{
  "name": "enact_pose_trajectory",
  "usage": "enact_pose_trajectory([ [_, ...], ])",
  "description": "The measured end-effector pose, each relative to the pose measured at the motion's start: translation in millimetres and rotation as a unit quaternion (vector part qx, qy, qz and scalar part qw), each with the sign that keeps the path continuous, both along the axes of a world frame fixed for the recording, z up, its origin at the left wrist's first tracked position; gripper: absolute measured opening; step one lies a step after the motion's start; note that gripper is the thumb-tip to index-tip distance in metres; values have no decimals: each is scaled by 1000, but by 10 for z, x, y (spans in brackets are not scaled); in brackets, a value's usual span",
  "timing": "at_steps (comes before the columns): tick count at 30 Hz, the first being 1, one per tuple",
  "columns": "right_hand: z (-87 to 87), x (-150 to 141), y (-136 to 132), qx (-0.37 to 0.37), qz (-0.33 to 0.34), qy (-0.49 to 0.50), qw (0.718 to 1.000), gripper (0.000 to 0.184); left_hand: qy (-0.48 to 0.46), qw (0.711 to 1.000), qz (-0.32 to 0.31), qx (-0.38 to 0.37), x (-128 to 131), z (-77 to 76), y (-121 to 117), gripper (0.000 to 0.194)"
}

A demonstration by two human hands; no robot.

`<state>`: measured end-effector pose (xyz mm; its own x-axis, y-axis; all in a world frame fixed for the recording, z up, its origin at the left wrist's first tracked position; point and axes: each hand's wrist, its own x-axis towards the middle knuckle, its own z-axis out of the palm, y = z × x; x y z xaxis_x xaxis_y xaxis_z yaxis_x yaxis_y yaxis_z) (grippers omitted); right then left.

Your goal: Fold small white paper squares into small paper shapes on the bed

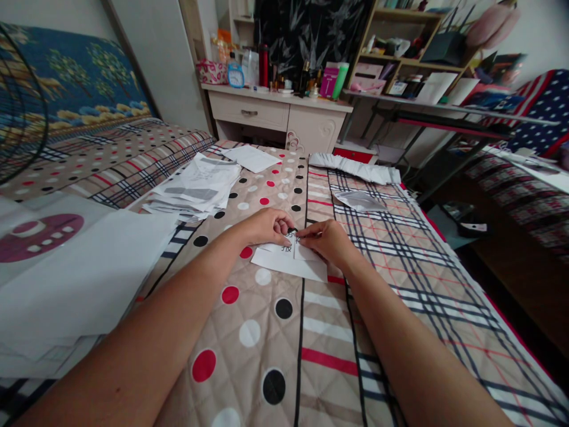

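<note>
In the middle of the head view, a white sheet of paper (306, 268) with large black printed characters lies on the patterned bedspread, partly folded. My left hand (272, 227) is at the paper's left upper part, its fingers curled and its thumb and fingertips pinching the folded edge. From the other side, my right hand (326, 238) pinches the paper near the same spot with thumb and forefinger. The fingertips of both hands almost meet, and they cover part of the print.
Left of my arms lie large white sheets (111, 261) and a pile of printed papers (195, 184). Farther off are a single white sheet (252, 158), a long crumpled white strip (353, 168) and a grey-white piece (361, 200). A cabinet (249, 112) stands beyond the bed.
</note>
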<state>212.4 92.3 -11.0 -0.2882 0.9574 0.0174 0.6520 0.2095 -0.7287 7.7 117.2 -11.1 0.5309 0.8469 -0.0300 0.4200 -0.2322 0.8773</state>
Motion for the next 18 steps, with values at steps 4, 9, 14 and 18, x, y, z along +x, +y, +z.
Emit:
enact_pose_trajectory([
  [4,13,3,-10,1,-2,8,1000,24,13,1000,2,2,6,31,-16,44],
  [9,51,-13,-25,1,-7,17,1000,23,10,1000,-2,7,7,26,-13,43],
  [14,25,-14,-14,7,-15,-6,1000,23,6,1000,-6,5,-1,-21,10,43],
  [18,-3,-11,-9,3,-18,1,1000,24,4,1000,-10,6,1,-27,17,43],
])
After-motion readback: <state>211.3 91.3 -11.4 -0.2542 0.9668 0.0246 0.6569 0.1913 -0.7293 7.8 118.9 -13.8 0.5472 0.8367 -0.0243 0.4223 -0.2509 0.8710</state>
